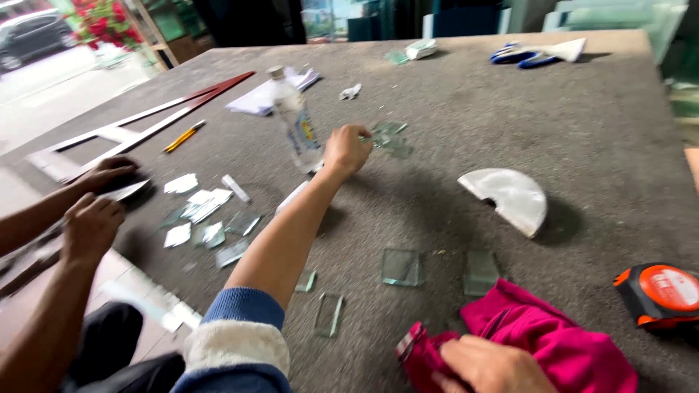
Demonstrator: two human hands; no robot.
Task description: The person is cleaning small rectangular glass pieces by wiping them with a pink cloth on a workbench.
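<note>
My left hand (346,149), on a blue-sleeved arm, reaches to the middle of the grey table (510,116). Its fingers are pinched on a small glass shard (373,137) at the edge of a little pile of greenish shards (393,142). My right hand (488,367) is at the bottom edge, gripping a pink cloth (553,335). A clear plastic bottle (297,124) stands just left of my left hand. Small rectangular glass pieces (400,267) lie between my two arms.
Another person's two hands (91,225) at the left edge hold a glass strip (127,191) beside several mirror shards (204,211). Also here: a half-round white piece (510,198), orange tape measure (659,295), yellow pencil (183,136), long T-square (131,127), papers (266,94), gloves (535,52).
</note>
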